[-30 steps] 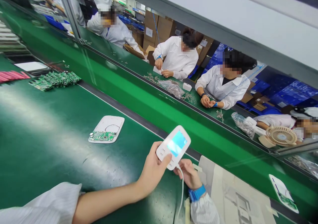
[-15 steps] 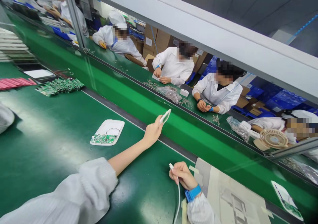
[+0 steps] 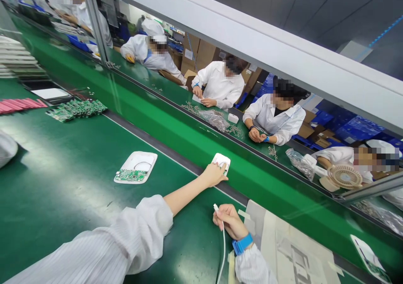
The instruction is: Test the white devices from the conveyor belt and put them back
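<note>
At the surface's (image 3: 85, 200) far edge, I have the left hand (image 3: 215, 175) on a white panel (image 3: 221, 158) at the green belt (image 3: 170, 133); grip indeterminate. Right hand (image 3: 230, 221), nearer, pinches a white cable (image 3: 224, 242) near its tip.

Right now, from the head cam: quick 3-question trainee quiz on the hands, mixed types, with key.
1. Multiple choice: what does the camera wearer's right hand hold?
A) a beige fan
B) the plug end of a white cable
C) a pink strip

2. True or false: the wearer's blue wristband is on the left wrist.

3. Short answer: what is the left hand touching, and which hand reaches farther from the body?

Key:
1. B
2. False; it is on the right wrist.
3. A white unit; the left hand reaches farther.
</note>
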Tool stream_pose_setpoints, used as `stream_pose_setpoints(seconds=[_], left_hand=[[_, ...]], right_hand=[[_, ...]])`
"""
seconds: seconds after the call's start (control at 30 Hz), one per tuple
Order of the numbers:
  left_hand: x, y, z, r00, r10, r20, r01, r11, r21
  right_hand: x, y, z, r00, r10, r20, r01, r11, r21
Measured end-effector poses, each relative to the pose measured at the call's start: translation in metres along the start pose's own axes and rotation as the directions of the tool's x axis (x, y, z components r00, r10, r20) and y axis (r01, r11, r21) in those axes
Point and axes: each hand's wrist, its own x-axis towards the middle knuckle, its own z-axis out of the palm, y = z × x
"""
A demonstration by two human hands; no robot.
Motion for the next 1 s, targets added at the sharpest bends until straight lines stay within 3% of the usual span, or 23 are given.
stream_pose_setpoints(seconds=[0.17,0.23,0.33,0.47,0.57,0.73,0.87,1.0], left_hand=[[-0.048,0.007,-0.009,0.985,0.023,-0.168,-0.012,0.998,0.068],[-0.077,0.000,-0.014,0.975,0.019,-0.223,0.004,0.995,0.100],[-0.125,-0.025,-0.026,0.952,-0.121,-0.283,0.165,0.976,0.140],[-0.185,-0.072,-0.044,0.828,-0.369,-0.423,0.475,0.862,0.177],[-0.214,-0.100,-0.056,0.758,-0.478,-0.443,0.602,0.774,0.196],[-0.213,-0.113,-0.078,0.765,-0.571,-0.298,0.639,0.730,0.241],[-0.198,-0.113,-0.096,0.707,-0.691,-0.150,0.707,0.684,0.180],[-0.198,-0.122,-0.103,0.759,-0.643,-0.098,0.650,0.754,0.095]], right_hand=[[0.000,0.001,0.000,1.000,-0.001,-0.010,0.001,1.000,0.004],[-0.001,0.000,0.001,1.000,-0.005,-0.010,0.005,1.000,0.019],[-0.001,-0.001,0.004,1.000,-0.011,-0.004,0.011,0.999,0.050],[0.000,-0.001,0.007,1.000,-0.022,-0.008,0.023,0.998,0.063],[0.000,0.000,0.007,1.000,-0.031,-0.008,0.031,0.997,0.073],[0.000,0.004,0.006,0.999,-0.034,-0.017,0.035,0.997,0.071],[0.000,0.004,0.006,0.999,-0.039,-0.014,0.040,0.997,0.068],[-0.001,0.001,0.007,0.999,-0.038,-0.021,0.040,0.998,0.052]])
